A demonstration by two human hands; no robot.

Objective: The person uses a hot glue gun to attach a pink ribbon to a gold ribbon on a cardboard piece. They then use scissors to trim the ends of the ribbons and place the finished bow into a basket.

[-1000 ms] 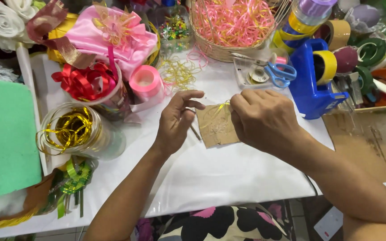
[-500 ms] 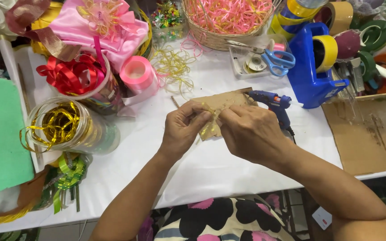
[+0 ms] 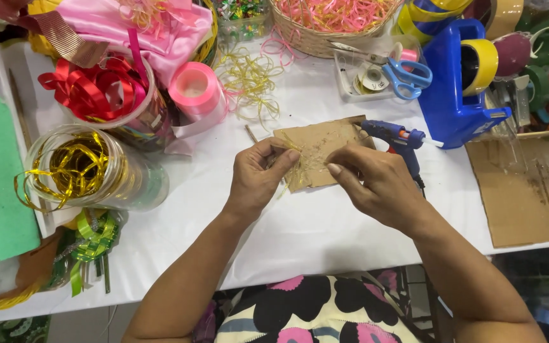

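My left hand [image 3: 258, 180] and my right hand [image 3: 373, 181] meet over a small brown cardboard piece [image 3: 322, 147] lying on the white table [image 3: 300, 235]. Thin gold strands [image 3: 297, 166] are pinched between the fingertips of both hands, just above the cardboard's near edge. A blue glue gun [image 3: 396, 141] lies right behind my right hand, its nozzle pointing right.
A clear jar of gold ribbon [image 3: 81, 170], a jar of red ribbon [image 3: 100, 92] and a pink ribbon roll [image 3: 195, 86] stand left. Loose gold strands [image 3: 249, 79], a basket [image 3: 325, 22], blue scissors [image 3: 405, 71], a blue tape dispenser [image 3: 455, 82] and a cardboard sheet [image 3: 528, 187] lie behind and right.
The hands have parted slightly and lowered onto the cardboard, which now lies more exposed. The view has shifted, bringing the glue gun out from behind my right hand.
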